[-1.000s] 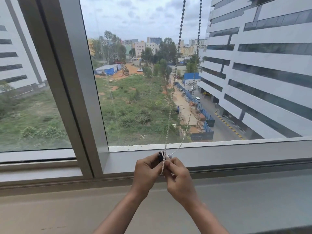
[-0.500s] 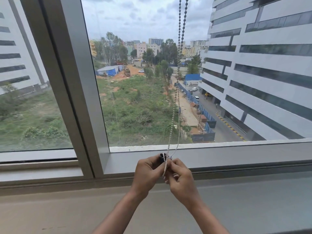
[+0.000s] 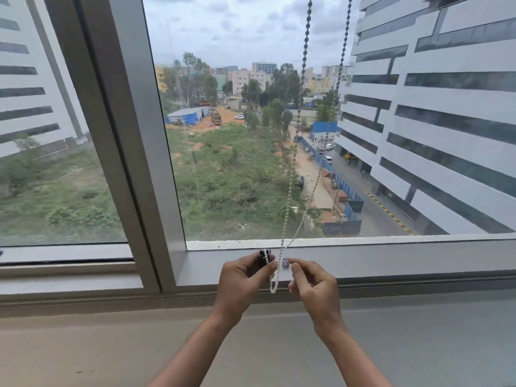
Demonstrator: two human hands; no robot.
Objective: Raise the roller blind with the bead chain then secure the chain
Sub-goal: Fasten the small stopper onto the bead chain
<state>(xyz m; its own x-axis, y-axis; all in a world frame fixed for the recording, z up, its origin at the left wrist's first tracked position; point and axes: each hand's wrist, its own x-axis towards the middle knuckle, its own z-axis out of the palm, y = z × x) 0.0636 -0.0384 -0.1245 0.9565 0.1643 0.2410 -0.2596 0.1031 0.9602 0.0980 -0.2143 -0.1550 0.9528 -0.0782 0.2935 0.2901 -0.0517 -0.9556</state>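
Note:
A white bead chain point(image 3: 290, 180) hangs in two strands from above the frame and crosses just over the window's lower rail. Its bottom loop point(image 3: 274, 286) dangles between my hands. My left hand point(image 3: 240, 286) grips a small black chain holder point(image 3: 263, 256) with beads draped over it. My right hand point(image 3: 315, 286) pinches the chain near a small round clear fitting point(image 3: 284, 262) on the rail. The roller blind itself is out of view above the glass.
A grey window frame with a thick upright mullion point(image 3: 134, 152) stands to the left. The lower rail point(image 3: 391, 258) runs across behind my hands. A wide grey sill point(image 3: 111, 344) lies below. Buildings and a green lot show through the glass.
My hands have drawn apart, opening the chain's bottom loop between them. The two hanging strands have spread wider toward the top.

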